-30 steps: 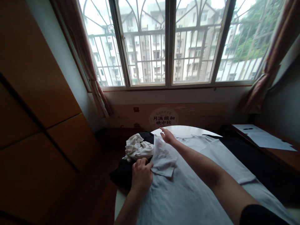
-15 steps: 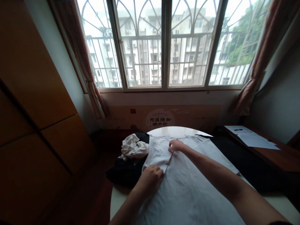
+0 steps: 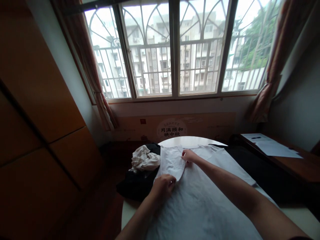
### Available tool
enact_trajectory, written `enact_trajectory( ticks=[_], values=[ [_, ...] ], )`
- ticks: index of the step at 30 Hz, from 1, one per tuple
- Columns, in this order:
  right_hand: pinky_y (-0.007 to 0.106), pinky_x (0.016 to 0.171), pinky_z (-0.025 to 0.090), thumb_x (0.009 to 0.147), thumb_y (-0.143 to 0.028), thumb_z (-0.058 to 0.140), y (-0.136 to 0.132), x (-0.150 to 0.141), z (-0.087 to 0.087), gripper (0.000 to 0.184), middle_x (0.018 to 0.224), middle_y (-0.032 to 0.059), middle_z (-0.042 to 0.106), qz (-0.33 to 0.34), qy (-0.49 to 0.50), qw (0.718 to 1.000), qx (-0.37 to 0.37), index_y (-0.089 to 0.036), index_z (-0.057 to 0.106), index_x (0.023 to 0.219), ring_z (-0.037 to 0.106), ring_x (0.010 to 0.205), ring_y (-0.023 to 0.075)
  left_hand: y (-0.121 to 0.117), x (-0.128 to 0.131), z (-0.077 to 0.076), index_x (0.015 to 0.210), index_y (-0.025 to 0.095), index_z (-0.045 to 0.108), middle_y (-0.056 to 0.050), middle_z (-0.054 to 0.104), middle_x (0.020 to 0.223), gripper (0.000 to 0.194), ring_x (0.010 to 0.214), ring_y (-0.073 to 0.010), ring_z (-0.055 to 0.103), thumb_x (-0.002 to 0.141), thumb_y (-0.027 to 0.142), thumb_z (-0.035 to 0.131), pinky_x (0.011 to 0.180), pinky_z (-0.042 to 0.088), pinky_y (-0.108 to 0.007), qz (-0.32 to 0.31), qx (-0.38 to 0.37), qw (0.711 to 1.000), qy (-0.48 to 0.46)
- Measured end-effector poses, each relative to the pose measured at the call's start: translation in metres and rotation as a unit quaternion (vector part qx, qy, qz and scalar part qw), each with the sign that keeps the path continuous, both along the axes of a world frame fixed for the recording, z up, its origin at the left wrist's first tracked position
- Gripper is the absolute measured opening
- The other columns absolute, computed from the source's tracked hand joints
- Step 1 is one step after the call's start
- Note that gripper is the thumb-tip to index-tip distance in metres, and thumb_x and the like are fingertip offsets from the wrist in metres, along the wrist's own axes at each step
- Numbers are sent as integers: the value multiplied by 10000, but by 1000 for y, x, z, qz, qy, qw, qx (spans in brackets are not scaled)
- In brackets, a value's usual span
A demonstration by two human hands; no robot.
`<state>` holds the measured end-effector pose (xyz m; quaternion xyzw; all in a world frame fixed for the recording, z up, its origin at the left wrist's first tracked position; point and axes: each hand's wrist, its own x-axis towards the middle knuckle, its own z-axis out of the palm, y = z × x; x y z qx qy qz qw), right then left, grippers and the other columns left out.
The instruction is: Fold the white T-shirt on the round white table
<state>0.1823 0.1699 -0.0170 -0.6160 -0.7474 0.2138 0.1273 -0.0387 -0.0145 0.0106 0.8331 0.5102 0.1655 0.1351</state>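
Note:
A white T-shirt (image 3: 197,196) lies spread over a round white table (image 3: 180,141), its neckline toward the window. Its left part is folded inward as a flap. At the flap's far edge, my right hand (image 3: 189,156) pinches the cloth between thumb and fingertips. Lower down, my left hand (image 3: 164,185) rests at the flap's near corner with fingers curled; its fingertips are partly hidden, but it appears to grip the white fabric there.
A crumpled off-white cloth (image 3: 145,159) sits on dark clothing (image 3: 136,185) left of the shirt. More black fabric (image 3: 260,175) lies on the right. Beyond it, papers (image 3: 272,146) rest on a brown wooden surface (image 3: 310,168). An orange-brown cabinet (image 3: 37,110) stands left.
The folded flap's edge now curves where it ran straighter before. Both hands keep nearly the same places on the shirt, and the camera view has shifted slightly.

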Motion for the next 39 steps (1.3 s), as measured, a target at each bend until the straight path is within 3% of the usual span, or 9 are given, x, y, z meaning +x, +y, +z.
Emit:
enact_trajectory(
  ticks=[4, 7, 11, 14, 18, 24, 31, 35, 39],
  values=[
    [402, 915, 536, 897, -225, 695, -6, 7, 0, 246, 1073, 100, 741, -8, -6, 999, 46, -150, 700, 1131, 697, 998, 241, 0, -17, 11, 1078, 235, 771, -70, 749, 1101, 285, 1062, -251, 641, 816, 166, 683, 982, 440, -368, -68, 26, 997, 26],
    [463, 1037, 456, 904, -192, 634, -18, 3, 1, 387, 1292, 179, 669, 1, 1, 994, 106, -145, 652, 1287, 609, 1217, 322, -3, -33, 19, 1176, 255, 731, -75, 688, 1235, 431, 1179, -272, 569, 780, 101, 663, 1034, 389, -405, 0, 84, 993, 81],
    [396, 1126, 391, 935, -209, 576, -29, -23, 1, 440, 1384, 153, 628, 71, 44, 983, 165, -165, 616, 1372, 550, 1313, 282, -4, -45, 17, 1343, 227, 641, -107, 638, 1283, 543, 1204, -284, 538, 820, 93, 585, 994, 397, -402, 123, 94, 979, 135],
    [361, 1131, 403, 921, -156, 558, -20, -52, 1, 501, 1393, 139, 637, 109, 82, 975, 175, -162, 578, 1421, 577, 1297, 248, -3, -46, 11, 1416, 201, 583, -116, 658, 1239, 557, 1146, -275, 574, 870, 102, 528, 950, 408, -391, 169, 78, 970, 154],
    [395, 1138, 417, 874, -76, 551, 9, -90, -1, 606, 1440, 129, 611, 120, 126, 970, 170, -194, 533, 1468, 579, 1311, 248, -3, -43, 9, 1414, 227, 591, -100, 701, 1158, 515, 1065, -254, 626, 932, 101, 464, 912, 412, -387, 175, 79, 969, 154],
    [390, 1135, 436, 945, -126, 506, 36, -133, -13, 488, 1405, 87, 653, 122, 177, 966, 145, -213, 594, 1417, 597, 1303, 242, -5, -43, 14, 1310, 288, 680, -62, 730, 1063, 440, 1009, -223, 657, 964, 124, 464, 880, 414, -354, 179, 58, 973, 132],
    [409, 1103, 463, 971, -154, 567, 63, -144, -11, 324, 1272, 73, 717, 56, 220, 967, 116, -225, 686, 1263, 641, 1212, 231, -5, -44, 13, 1097, 270, 759, -43, 736, 1001, 319, 1012, -219, 650, 938, 137, 516, 877, 411, -345, 175, 48, 978, 101],
    [438, 924, 572, 986, -335, 645, 83, -147, -5, 250, 1159, 74, 710, 39, 241, 967, 71, -170, 677, 1171, 692, 1012, 212, -4, -43, 12, 1052, 262, 759, -41, 737, 996, 293, 1011, -219, 645, 932, 142, 521, 877, 405, -347, 173, 44, 979, 97],
    [375, 798, 604, 990, -345, 642, 88, -152, -7, 285, 1075, 55, 717, 26, 266, 963, 47, -155, 656, 1203, 705, 882, 183, -4, -42, 13, 1055, 249, 754, -51, 737, 1011, 283, 1011, -224, 637, 932, 149, 520, 863, 396, -348, 182, 36, 977, 106]
  ],
)
